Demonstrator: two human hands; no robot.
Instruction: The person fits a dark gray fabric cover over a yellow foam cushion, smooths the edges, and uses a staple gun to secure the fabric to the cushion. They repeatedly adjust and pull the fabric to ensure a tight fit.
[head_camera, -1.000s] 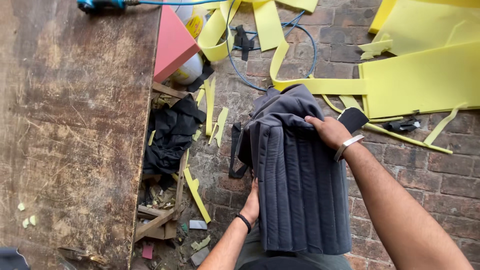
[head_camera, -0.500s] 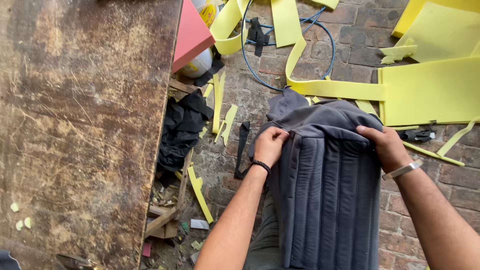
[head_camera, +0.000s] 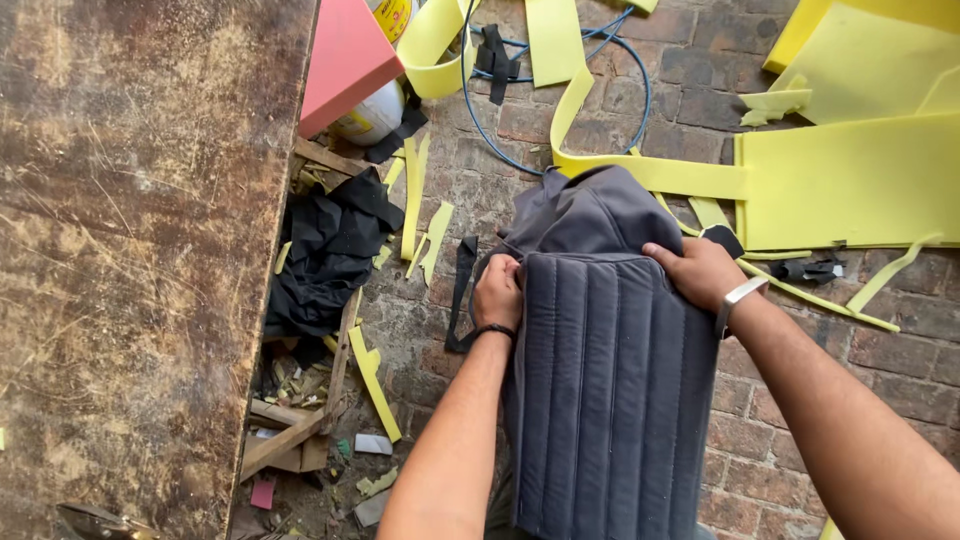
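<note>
Head view, the only one. Both hands are on a grey padded panel (head_camera: 610, 390), quilted in long vertical ribs, lying over the person's lap and running out of the bottom edge. Left hand (head_camera: 497, 292) is closed in a fist on the panel's upper left corner, fingers curled round the edge, with a black wristband below it. Right hand (head_camera: 700, 272) grips the upper right corner, fingers bent over the top seam and thumb side toward the camera; a silver bracelet sits on that wrist. Beyond the top seam loose grey fabric (head_camera: 590, 210) bunches up, and a black strap (head_camera: 462, 290) hangs off the left side just beside the left hand.

Around: a worn wooden table (head_camera: 140, 250) fills the left; a red triangular piece (head_camera: 345, 55) sits at its corner over a white container (head_camera: 372, 115). Black cloth (head_camera: 330, 250) lies heaped by wood scraps. Yellow foam sheets (head_camera: 850, 180) and strips litter the brick floor (head_camera: 780, 420), with a blue cable (head_camera: 560, 110) looped between them.

Risks, judged from the grip: the hold is at the corners only, so the heavy padded part could sag or slide off the lap. The dangling strap could snag on the scraps or get pinched under the fist. The bunched fabric may fold under and crease.
</note>
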